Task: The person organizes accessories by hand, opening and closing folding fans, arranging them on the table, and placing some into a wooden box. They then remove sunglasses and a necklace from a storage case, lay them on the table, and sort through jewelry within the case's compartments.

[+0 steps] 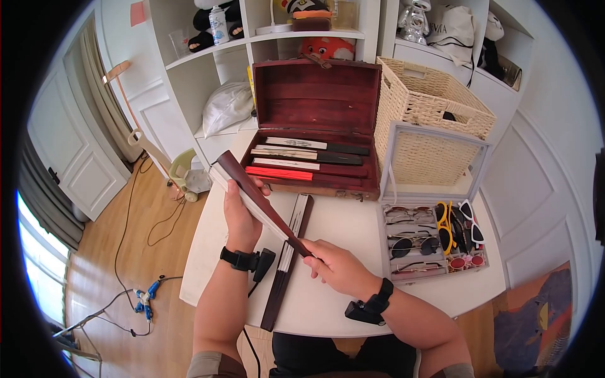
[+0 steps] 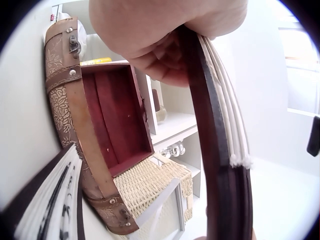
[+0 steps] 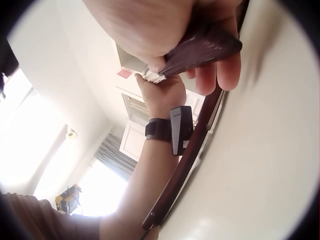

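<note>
Passable right of my grip, up to the eyewear case (image 1: 384, 242). Obstacles: lying fan (image 1: 278, 295) below, open chest (image 1: 317, 94) ahead, lid up.

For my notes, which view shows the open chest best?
Head view: the chest stands open, fans visible inside. Left wrist shows red lining and patterned outside but not those fans; right wrist shows no chest.

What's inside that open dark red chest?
Four folded fans lie in rows in the chest: three with white or cream leaves, one with red. Whatever lies directly beneath them is covered.
</note>
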Motion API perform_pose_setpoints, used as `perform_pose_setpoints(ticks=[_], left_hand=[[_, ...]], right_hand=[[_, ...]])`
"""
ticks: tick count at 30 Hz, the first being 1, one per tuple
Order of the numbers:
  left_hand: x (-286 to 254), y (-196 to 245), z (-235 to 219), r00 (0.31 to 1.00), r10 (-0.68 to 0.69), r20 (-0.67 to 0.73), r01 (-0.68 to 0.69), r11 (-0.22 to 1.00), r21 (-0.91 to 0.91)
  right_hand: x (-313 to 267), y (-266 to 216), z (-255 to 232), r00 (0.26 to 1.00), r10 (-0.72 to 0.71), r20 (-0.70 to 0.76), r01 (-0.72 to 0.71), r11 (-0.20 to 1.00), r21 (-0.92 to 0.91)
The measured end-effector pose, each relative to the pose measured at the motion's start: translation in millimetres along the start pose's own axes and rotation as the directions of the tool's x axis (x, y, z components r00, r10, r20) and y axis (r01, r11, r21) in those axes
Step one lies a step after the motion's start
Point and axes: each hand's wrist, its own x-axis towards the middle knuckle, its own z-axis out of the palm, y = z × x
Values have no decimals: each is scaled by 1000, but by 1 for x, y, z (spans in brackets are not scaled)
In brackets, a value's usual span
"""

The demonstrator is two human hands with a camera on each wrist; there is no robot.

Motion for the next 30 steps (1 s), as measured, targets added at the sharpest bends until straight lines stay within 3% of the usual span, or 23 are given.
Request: perform_pose_setpoints(ticks=[2,11,15,20,22,23,25,27,29,30], left_hand=[[-1,2,2,999,-35,-32,34,999,-11],[-2,5,1,995,-75,63,84,983,-163],[1,0,-8,985,-88,151,116,975,-189],[-1,3,-4,962,-71,265,114,982,-150],[-3,12,18,983,-176,-59,174,984,-33],[0,12,16,984,-170,-59,168,985,-41],[7,3,9,970,-148,-193,149,989,-10],[16,-4,-17,974,-154,-167,149,988,-42],[19,0,-24,975,-199,-104,195,980,-46],[19,-2,-25,962,-229,-151,218,972,-82]], right_hand=[[0,-1,0,1000,-13,5,13,1000,-24],[1,4,-1,997,-53,56,60,988,-145],[0,6,2,993,-97,70,112,964,-243],[-2,10,4,989,-148,14,148,971,-188],[-1,11,3,988,-154,9,153,975,-160],[-2,11,3,989,-141,-37,133,977,-168],[-2,6,1,988,-132,-79,115,976,-187],[-1,-4,-2,973,-125,-192,90,979,-182],[-2,-16,-8,965,-150,-217,110,976,-188],[1,-25,-15,936,-244,-253,166,941,-294]])
